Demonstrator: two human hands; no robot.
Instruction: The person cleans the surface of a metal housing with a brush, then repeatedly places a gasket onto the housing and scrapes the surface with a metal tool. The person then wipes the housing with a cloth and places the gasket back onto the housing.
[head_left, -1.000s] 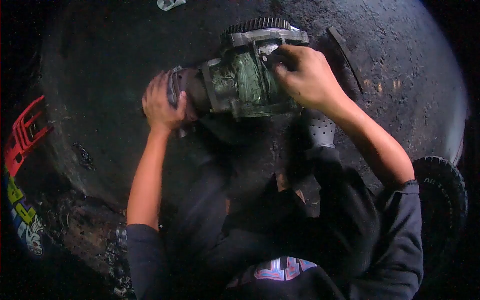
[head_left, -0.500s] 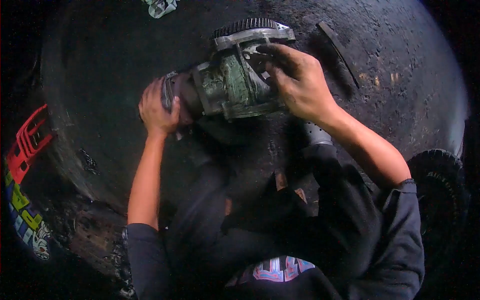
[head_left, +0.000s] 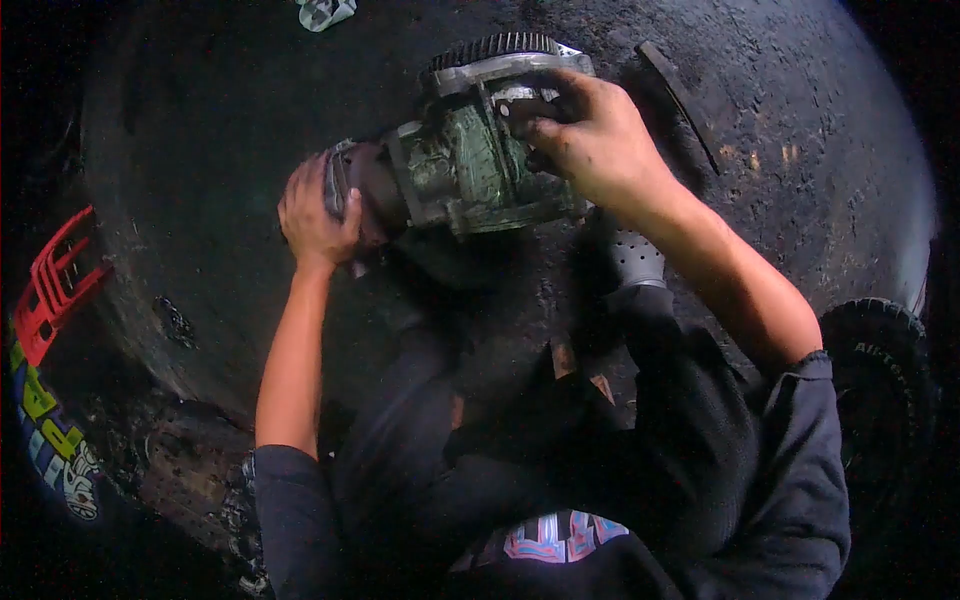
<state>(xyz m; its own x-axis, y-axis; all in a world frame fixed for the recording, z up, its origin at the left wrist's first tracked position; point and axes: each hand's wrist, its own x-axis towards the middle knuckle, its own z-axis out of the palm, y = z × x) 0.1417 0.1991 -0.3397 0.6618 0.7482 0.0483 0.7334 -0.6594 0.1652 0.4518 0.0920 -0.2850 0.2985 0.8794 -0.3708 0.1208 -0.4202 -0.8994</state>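
A greasy metal gear housing (head_left: 465,160) lies on its side on the dark floor, a toothed gear ring (head_left: 500,45) along its far edge. Around the dark cylindrical end (head_left: 375,190) at its left, my left hand (head_left: 320,212) is closed, thumb toward me. My right hand (head_left: 600,140) is at the housing's right part, with blackened thumb and fingers pinched on a small dark piece (head_left: 520,112) showing a pale spot, held against the housing's side. The hand covers much of that side.
A long thin metal bar (head_left: 680,105) lies right of the housing. A crumpled pale wrapper (head_left: 325,12) is at the far edge. At the left are a red plastic part (head_left: 55,285) and colourful lettering (head_left: 45,420). A tyre (head_left: 880,380) stands at right, near my grey shoe (head_left: 637,258).
My right hand has moved slightly up and turned, bringing the small dark piece into clearer view. The housing has shifted slightly; my left hand keeps its place.
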